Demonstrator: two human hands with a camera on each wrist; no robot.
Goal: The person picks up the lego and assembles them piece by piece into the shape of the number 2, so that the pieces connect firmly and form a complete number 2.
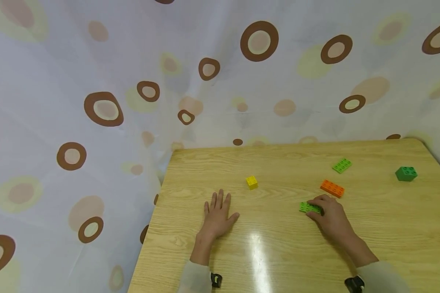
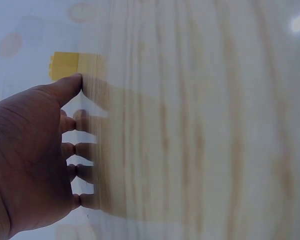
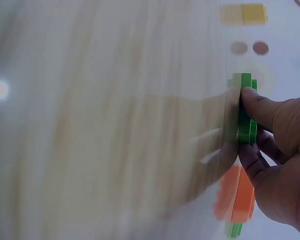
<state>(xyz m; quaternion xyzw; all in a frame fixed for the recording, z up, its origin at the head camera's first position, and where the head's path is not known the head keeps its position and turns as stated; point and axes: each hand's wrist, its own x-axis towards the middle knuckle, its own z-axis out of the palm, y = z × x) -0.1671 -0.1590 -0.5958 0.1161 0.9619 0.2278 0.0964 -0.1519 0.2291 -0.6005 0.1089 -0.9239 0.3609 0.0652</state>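
My right hand (image 1: pixel 331 217) pinches a flat light-green toy brick (image 1: pixel 305 207) between thumb and fingers, low over the wooden table. In the right wrist view the thumb lies against one side of that green brick (image 3: pixel 246 122), and the fingers curl at its near end. Spread out with straight fingers, my left hand (image 1: pixel 217 219) rests on the table and holds nothing. A small yellow brick (image 1: pixel 251 182) sits beyond its fingertips, a little to the right; the left wrist view has this yellow brick (image 2: pixel 65 66) past the thumb.
An orange brick (image 1: pixel 332 188) lies just beyond the right hand. Behind it is another flat light-green brick (image 1: pixel 342 165). A taller dark-green brick (image 1: pixel 406 173) stands near the table's right edge. A patterned curtain (image 1: pixel 220 101) hangs along the back and left of the table (image 1: pixel 278 252).
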